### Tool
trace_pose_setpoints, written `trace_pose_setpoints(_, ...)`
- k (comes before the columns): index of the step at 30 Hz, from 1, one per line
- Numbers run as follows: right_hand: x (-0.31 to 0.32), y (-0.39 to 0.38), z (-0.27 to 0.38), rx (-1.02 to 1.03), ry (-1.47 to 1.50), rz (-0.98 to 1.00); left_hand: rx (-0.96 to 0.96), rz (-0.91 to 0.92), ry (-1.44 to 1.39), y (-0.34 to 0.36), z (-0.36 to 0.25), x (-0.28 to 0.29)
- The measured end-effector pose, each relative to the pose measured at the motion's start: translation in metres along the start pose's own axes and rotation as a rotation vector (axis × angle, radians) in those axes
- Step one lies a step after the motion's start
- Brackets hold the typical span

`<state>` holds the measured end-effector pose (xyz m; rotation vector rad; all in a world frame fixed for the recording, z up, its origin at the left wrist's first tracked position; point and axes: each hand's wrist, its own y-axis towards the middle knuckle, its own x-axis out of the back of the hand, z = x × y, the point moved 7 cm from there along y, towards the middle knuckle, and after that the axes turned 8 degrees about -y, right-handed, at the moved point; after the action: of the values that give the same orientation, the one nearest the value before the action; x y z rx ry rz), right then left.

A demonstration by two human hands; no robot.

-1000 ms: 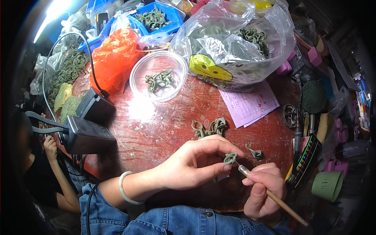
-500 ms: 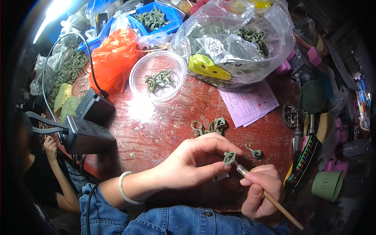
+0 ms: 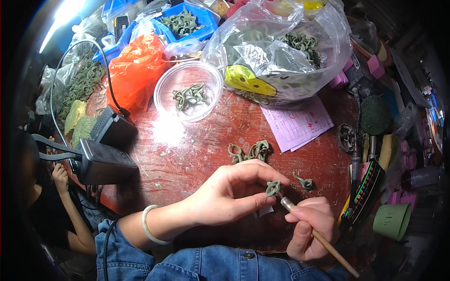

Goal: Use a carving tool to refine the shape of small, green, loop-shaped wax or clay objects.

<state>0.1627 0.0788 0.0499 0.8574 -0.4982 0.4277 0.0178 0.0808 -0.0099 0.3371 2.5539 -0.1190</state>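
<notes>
My left hand [image 3: 234, 192], with a pale bangle on its wrist, pinches a small green ring-shaped wax piece [image 3: 273, 188] between thumb and forefinger. In my right hand [image 3: 311, 227] is a thin wooden-handled tool [image 3: 332, 246] with a metal ferrule, gripped like a pen. Its tip points at the ring piece; whether it touches cannot be made out. Just beyond my left hand lie several more green ring pieces [image 3: 258, 151] on the red table. One single green piece [image 3: 305, 182] rests apart, to the right of my fingers. A small white scrap [image 3: 266, 210] shows under my left hand.
A clear round tub [image 3: 213, 110] holds a few green pieces. Behind are a large clear plastic bag [image 3: 262, 61], an orange bag [image 3: 138, 65] and a blue tray [image 3: 211, 25]. Pink papers [image 3: 300, 124] lie right; black power adapters [image 3: 108, 161] left. Another person's hand [image 3: 60, 178] shows far left.
My right hand and the tool have shifted very slightly left. The ring piece has turned a little between my left fingers. Everything else stays as it was.
</notes>
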Motion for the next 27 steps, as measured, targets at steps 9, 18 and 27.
trace_pose_setpoints(9,0.0003,0.0022,-0.0003,0.01,-0.008,-0.005,-0.008,-0.008,-0.027,-0.0004,0.0004,0.0014)
trace_pose_setpoints(18,0.0028,0.0023,-0.0026,-0.003,-0.029,-0.038,-0.097,0.045,0.227,0.0019,-0.0058,0.0031)
trace_pose_setpoints(27,0.0039,0.0,-0.0046,-0.055,0.016,-0.051,-0.105,-0.005,0.241,-0.0009,-0.007,0.0009)
